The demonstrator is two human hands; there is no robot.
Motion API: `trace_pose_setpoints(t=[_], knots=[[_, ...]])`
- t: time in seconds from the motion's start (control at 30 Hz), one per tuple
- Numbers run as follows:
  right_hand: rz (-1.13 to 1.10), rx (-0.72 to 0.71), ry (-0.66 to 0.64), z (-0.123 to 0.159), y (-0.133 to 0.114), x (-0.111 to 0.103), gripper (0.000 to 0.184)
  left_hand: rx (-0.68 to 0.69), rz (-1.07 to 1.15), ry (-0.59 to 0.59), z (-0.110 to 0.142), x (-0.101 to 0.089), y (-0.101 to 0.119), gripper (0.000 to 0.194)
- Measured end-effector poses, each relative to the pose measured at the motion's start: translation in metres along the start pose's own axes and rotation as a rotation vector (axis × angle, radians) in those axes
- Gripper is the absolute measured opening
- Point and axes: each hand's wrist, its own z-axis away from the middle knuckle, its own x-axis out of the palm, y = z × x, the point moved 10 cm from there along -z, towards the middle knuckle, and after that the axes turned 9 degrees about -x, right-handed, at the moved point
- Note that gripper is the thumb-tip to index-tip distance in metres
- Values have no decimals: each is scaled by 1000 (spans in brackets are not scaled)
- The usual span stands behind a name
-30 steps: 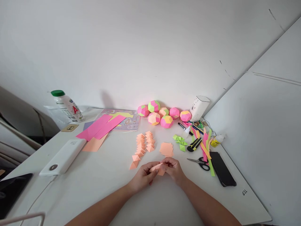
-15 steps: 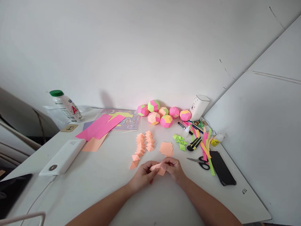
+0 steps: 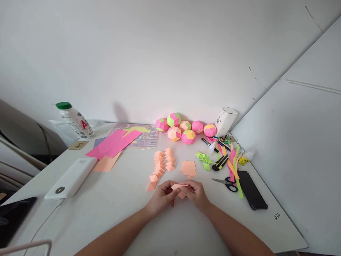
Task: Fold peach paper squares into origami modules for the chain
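Between my two hands is a partly folded piece of peach paper (image 3: 182,192), its lower part hidden by fingers. My left hand (image 3: 163,196) pinches its left side, thumb in front. My right hand (image 3: 196,193) grips the right side with fingertips behind and thumb in front. Just beyond lies a small stack of peach paper squares (image 3: 188,169). To the left of the stack, folded peach paper units (image 3: 159,163) stand in two rows. Several folded green units (image 3: 204,160) lie to the right of the stack.
Faceted paper balls (image 3: 174,133) sit along the wall. Scissors (image 3: 228,184), a box cutter (image 3: 220,163), paper strips (image 3: 233,163), a glue bottle (image 3: 246,158) and a phone (image 3: 252,190) lie right. Pink sheets (image 3: 112,144), a white power bank (image 3: 70,178) and a bottle (image 3: 76,121) are left.
The paper has turned in my fingers, so a flat upper edge now shows. My right fingers have shifted slightly along it; the left hand has barely moved.
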Motion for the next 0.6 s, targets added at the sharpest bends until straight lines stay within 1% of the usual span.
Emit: trace_pose_setpoints(t=[0.1,0.27,0.33,0.47,0.6], knots=[[-6,5,3,0,1,0,22,-5,10,-3,-1,0,0,31],[34,-77,-9,-1,-10,2,21,-18,-9,-1,-1,1,2,31],[30,-89,-13,-1,-11,2,21,-19,-24,2,-1,1,1,31],[-7,-32,-1,0,0,1,22,-19,-34,27,0,-2,-2,31],[-71,40,1,2,14,1,24,2,22,48,-1,-6,-1,33]])
